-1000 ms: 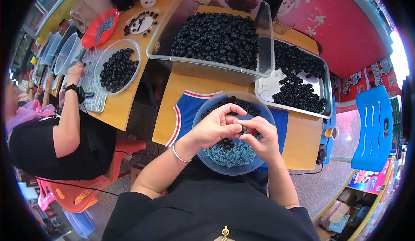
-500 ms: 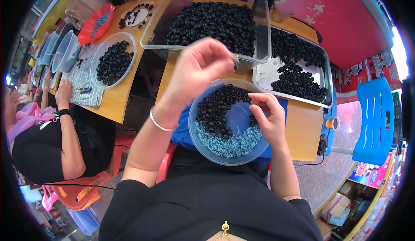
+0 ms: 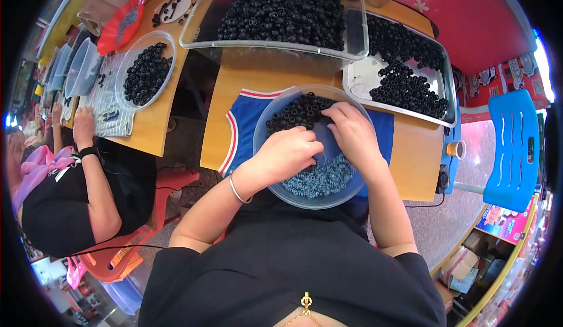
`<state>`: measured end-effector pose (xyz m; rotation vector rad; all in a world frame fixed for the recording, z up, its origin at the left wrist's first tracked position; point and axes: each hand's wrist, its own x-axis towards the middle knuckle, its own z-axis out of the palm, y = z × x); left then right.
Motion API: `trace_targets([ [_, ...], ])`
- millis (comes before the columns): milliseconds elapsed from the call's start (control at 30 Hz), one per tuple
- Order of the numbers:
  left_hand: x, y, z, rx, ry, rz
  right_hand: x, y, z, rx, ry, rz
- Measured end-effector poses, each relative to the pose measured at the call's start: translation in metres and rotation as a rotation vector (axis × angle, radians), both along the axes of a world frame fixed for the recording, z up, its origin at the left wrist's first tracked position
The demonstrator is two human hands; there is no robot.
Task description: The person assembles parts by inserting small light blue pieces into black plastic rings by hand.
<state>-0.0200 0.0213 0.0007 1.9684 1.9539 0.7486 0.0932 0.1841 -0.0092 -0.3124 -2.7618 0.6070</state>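
Note:
A round clear plastic bowl [image 3: 314, 205] stands before me, partly over a blue cloth with red and white edging [image 3: 249, 116]. Black round pieces with holes, like large beads [image 3: 299, 113], fill its far left part. Small blue-grey coil-like pieces [image 3: 322, 179] lie heaped along its near side. My left hand [image 3: 288, 154], a silver bangle on its wrist, is over the bowl with fingers curled together above the coils. Whatever its fingertips pinch is hidden. My right hand [image 3: 353, 132] reaches in from the right, thumb and fingers bent together beside the black pieces; its grip is hidden too.
A big clear bin [image 3: 270, 54] of black pieces stands beyond the bowl, a metal tray [image 3: 404, 109] with more at right. Another person [image 3: 64, 204] works at the left table near a bowl [image 3: 120, 86] and a red dish [image 3: 111, 36]. A blue chair [image 3: 513, 151] stands right.
My left hand has dropped from near the big bin's front edge into the round bowl. My right hand stays at the bowl, its fingers more closed. The view has shifted slightly.

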Motion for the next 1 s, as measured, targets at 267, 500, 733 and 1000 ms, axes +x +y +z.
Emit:
trace_targets([
  [267, 0.009, -0.002, -0.008, -0.049, 0.105, 0.045, 0.006, -0.003, -0.001, -0.072, -0.075, 0.023],
  [500, 0.012, -0.002, -0.007, -0.071, 0.108, 0.101, 0.026, -0.019, 0.019, -0.158, -0.262, 0.078],
  [733, -0.002, -0.013, 0.007, -0.032, -0.659, 0.199, 0.024, -0.026, 0.012, -0.156, -0.179, 0.035],
  [1000, 0.001, -0.026, -0.01, 0.014, -1.896, 0.279, 0.019, -0.033, 0.039, -0.631, 0.176, -0.038],
])
